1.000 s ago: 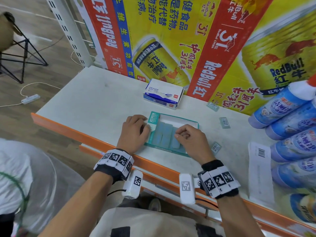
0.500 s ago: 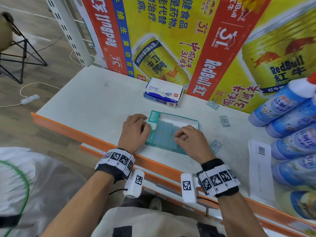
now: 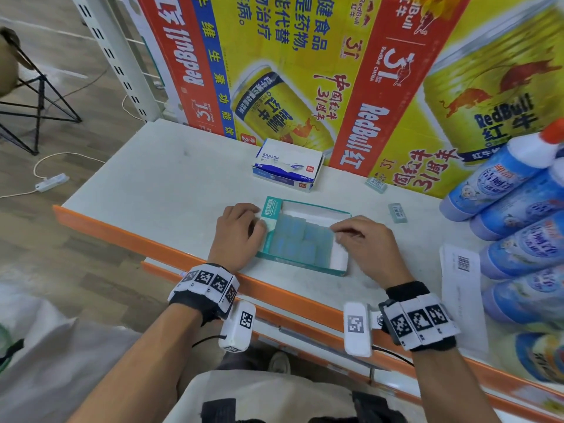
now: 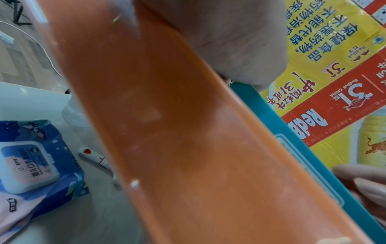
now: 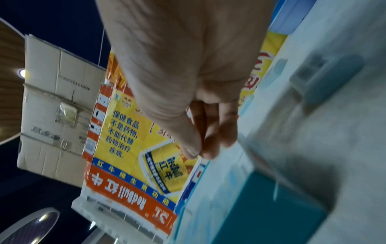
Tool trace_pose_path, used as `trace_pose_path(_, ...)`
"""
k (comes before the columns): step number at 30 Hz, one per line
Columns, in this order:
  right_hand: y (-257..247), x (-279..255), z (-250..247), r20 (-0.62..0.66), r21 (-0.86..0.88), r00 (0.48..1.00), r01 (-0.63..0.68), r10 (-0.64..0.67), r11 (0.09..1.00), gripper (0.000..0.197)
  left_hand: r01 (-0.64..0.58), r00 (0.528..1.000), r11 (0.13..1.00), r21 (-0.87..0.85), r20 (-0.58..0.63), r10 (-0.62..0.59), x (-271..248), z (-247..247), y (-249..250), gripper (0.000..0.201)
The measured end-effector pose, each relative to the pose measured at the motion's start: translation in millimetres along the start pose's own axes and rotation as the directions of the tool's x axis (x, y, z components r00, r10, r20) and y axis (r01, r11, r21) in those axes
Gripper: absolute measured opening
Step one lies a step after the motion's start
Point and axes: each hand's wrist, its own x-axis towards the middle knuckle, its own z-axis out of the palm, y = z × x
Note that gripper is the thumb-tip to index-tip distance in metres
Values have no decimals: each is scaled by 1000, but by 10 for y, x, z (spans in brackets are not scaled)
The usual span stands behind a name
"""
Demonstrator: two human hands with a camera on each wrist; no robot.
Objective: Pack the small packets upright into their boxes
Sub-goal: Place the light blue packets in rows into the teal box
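A teal open box (image 3: 305, 268) lies at the shelf's front edge, with several pale blue packets (image 3: 293, 239) standing in rows inside. A white gap stays bare at its right end. My left hand (image 3: 259, 222) holds the box's left flap, thumb on the flap and fingers curled beside it. My right hand (image 3: 337, 235) is at the right end of the rows, thumb and forefinger pinched together on the end packet; the right wrist view shows this pinch (image 5: 196, 153) over the box (image 5: 271, 206). Two loose packets (image 3: 376, 184) (image 3: 397, 212) lie farther right.
A white and blue eraser box (image 3: 287, 164) sits behind the teal one. Blue bottles (image 3: 503, 178) lie stacked at the right, with a barcoded paper slip (image 3: 462, 288) in front of them. Red Bull cartons (image 3: 351, 71) wall the back. The orange shelf lip (image 3: 152, 239) runs under my wrists.
My right hand has slid from the near middle of the box to its right end, uncovering more packets. The left hand has stayed on the flap.
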Motion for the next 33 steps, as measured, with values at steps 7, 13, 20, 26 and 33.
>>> trace_pose_path(7, 309, -122, -417, -160, -231, 978, -169, 134, 958, 18, -7, 1000, 999, -41, -13, 7, -5, -21, 20, 60)
trace_pose_path(13, 468, -211, -427, -14, -419, 935, -327, 355, 847, 47, -3, 1000, 998, -55, -12, 2, -10, -28, 8, 61)
trace_pose_path(20, 380, -176, -375, -98, -181, 973, -226, 211, 957, 26, 11, 1000, 999, -50, 0, -11, -11, -27, 2, 48)
trace_pose_path(26, 223, -80, -302, -113, 68, 989, -94, 101, 993, 26, 13, 1000, 998, -54, 7, -12, -13, -22, -7, 44)
trace_pose_path(33, 113, 71, -156, -126, 128, 990, -54, 71, 990, 22, 5, 1000, 998, -64, 3, -5, -20, -31, 6, 46)
